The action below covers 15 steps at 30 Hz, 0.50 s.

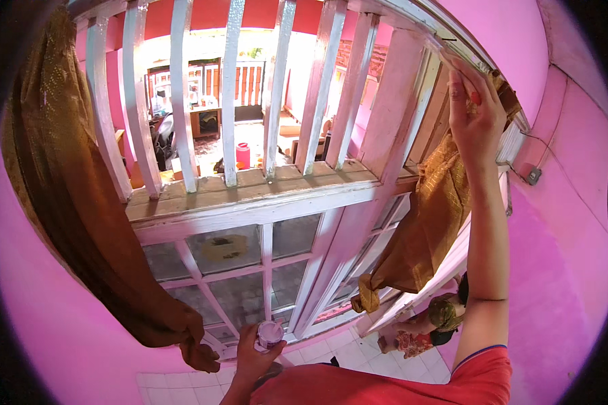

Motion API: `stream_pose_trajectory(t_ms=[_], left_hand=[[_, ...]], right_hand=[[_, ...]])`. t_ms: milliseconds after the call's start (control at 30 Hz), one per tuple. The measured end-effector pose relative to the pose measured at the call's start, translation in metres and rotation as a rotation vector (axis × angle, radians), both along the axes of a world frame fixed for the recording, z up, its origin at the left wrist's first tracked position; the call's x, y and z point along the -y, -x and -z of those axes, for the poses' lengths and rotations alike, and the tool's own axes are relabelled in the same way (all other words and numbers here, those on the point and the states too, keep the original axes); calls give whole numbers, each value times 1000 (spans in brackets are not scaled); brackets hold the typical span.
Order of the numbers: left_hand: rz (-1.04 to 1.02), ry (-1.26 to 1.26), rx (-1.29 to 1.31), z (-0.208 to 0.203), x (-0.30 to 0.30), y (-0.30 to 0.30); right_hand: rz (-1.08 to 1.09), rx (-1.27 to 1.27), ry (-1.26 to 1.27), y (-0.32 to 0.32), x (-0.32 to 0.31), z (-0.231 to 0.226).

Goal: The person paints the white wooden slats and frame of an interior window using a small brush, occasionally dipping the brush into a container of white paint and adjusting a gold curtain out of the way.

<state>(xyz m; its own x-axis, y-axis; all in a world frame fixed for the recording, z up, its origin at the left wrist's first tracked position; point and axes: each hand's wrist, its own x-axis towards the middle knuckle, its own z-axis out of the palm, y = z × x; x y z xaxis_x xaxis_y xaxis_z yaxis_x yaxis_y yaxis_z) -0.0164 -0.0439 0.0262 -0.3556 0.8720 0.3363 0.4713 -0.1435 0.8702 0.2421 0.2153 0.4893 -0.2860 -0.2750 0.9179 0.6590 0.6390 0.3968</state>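
Note:
My left hand (252,358), low near the bottom of the window, is closed round a small round jar (271,333). Pale, whitish-pink stuff shows at the top of the jar. My right hand (478,111) is raised high on the right, its fingers stretched up against the upper corner of the white wooden window frame (393,88). I see nothing held in it, though the palm side is partly hidden. A thin dark nail-like piece (449,39) juts out just above the fingertips. Beside my right forearm hangs a gold-brown curtain (422,223), knotted at its lower end.
White vertical bars (230,94) stand above a wooden sill (250,190), with glass panes (223,250) below. Another knotted brown curtain (81,182) hangs left. A person (446,314) is low at the right by the tiled floor (398,364). A socket (534,176) with cable is on the pink wall.

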Motion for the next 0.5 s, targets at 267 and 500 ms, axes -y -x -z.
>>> stream_pose_trajectory(t_ms=[267,500], left_hand=[[63,-77,-25,0,-9,-2],[110,-23,48,11,-14,-1]], right_hand=[[137,96,90,9,21,-21],[195,69,214,15,26,-31]])
